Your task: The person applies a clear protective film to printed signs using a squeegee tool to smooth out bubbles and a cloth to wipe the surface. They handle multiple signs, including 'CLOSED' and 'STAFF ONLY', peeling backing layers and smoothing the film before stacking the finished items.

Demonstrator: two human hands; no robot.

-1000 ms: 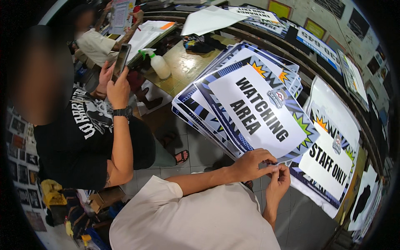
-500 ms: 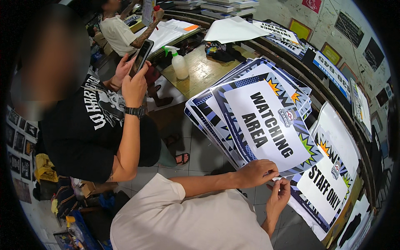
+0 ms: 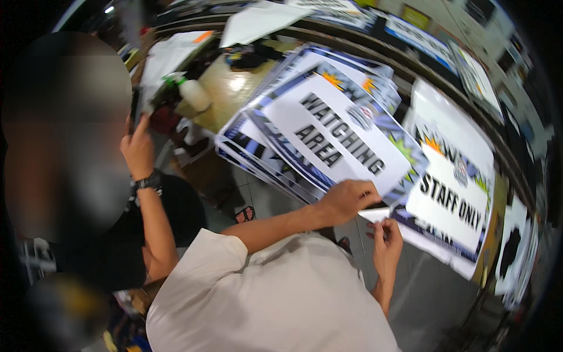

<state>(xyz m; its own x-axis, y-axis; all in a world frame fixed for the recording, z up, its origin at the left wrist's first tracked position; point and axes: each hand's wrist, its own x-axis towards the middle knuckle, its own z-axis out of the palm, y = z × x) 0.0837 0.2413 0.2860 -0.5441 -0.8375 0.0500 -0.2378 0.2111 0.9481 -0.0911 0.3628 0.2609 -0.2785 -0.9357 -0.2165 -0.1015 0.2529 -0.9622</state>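
Note:
A large printed sign [image 3: 293, 120], white in its middle with a blue patterned border and orange and green starbursts, lies on top of a stack of similar signs. My left hand [image 3: 346, 202] is at its near lower corner, fingers curled; what they grip, if anything, is hidden. Just below, my right hand [image 3: 387, 237] pinches a small white triangular flap of paper [image 3: 375, 215] between thumb and fingers. Whether this flap is joined to the sign I cannot tell. To the right of the stack lies a second sign [image 3: 448, 205] with a similar border.
At the left a person in black holds a phone [image 3: 136, 104] upright. A spray bottle [image 3: 194, 95] and dark cloth [image 3: 249, 56] sit on the yellowish table [image 3: 226, 82]. More printed panels [image 3: 419, 40] line the far side. Tiled floor [image 3: 422, 293] shows below my right hand.
The view has swung, so the stack sits further left and higher. My hands have drawn slightly apart, and the white flap between them shows larger. The person with the phone appears closer.

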